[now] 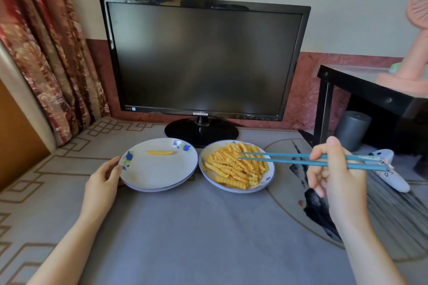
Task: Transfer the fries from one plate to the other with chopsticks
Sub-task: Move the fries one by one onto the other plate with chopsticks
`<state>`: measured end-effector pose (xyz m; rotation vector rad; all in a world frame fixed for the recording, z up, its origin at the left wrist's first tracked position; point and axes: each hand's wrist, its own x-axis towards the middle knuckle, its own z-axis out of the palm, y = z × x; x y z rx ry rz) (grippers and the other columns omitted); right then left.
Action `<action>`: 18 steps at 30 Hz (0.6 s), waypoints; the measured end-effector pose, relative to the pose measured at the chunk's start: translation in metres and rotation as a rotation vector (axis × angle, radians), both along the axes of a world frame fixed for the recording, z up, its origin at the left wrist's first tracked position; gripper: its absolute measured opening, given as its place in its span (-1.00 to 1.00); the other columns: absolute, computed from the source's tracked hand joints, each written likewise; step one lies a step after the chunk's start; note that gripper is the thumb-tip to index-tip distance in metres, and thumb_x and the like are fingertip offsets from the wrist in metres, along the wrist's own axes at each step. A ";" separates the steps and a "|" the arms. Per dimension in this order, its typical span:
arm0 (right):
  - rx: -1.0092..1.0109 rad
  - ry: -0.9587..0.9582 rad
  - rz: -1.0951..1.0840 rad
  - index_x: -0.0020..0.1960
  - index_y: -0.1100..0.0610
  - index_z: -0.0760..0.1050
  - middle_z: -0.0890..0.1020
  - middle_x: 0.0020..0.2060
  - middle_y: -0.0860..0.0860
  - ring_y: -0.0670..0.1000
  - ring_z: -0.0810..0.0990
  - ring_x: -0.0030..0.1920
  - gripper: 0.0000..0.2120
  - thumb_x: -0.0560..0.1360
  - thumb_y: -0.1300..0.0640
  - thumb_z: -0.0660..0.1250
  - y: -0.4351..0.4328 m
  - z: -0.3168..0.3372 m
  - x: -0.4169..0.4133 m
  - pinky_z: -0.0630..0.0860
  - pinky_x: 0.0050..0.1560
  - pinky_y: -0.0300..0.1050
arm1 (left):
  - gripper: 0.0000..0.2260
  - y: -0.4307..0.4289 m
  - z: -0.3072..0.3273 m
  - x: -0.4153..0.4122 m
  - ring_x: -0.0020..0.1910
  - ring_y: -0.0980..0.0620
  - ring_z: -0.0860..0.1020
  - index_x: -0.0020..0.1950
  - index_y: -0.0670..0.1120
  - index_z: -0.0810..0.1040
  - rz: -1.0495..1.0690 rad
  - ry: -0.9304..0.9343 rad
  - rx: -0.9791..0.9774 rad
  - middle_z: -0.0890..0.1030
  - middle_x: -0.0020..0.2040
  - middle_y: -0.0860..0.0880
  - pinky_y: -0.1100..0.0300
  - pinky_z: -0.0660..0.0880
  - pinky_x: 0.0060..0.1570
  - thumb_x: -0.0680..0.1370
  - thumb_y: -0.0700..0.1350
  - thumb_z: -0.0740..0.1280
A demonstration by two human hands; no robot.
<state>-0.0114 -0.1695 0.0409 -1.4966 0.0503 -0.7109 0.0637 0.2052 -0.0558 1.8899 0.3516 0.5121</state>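
my right hand (pixel 335 169) pinches the chopsticks (pixel 289 159), tips apart over the fries (pixel 236 166) heaped at centre right, ready to nip one, while my left hand (pixel 104 180) grips the centre-left plate (pixel 148 188) to steady it

Monitor (pixel 203 58): one. Plates in front of the monitor: two, left plate (pixel 157 173) and right plate (pixel 270 177). Fries: single fry (pixel 160 152) on left plate; heap of fries (pixel 236 169) on right plate, uncountable. Blue chopsticks (pixel 289 159): two. Hands: two, left hand (pixel 102 183), right hand (pixel 338 176).
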 end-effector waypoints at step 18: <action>-0.149 -0.010 0.051 -0.33 0.19 0.39 0.35 -0.67 0.06 -0.06 0.21 -0.66 -0.57 0.65 0.03 0.08 0.025 0.002 0.019 0.13 -0.62 -0.25 | -0.71 0.002 -0.001 0.002 -0.03 -0.07 0.58 0.32 -0.10 0.51 0.011 0.012 0.014 0.59 0.13 -0.06 0.10 0.41 0.08 0.61 -0.15 0.20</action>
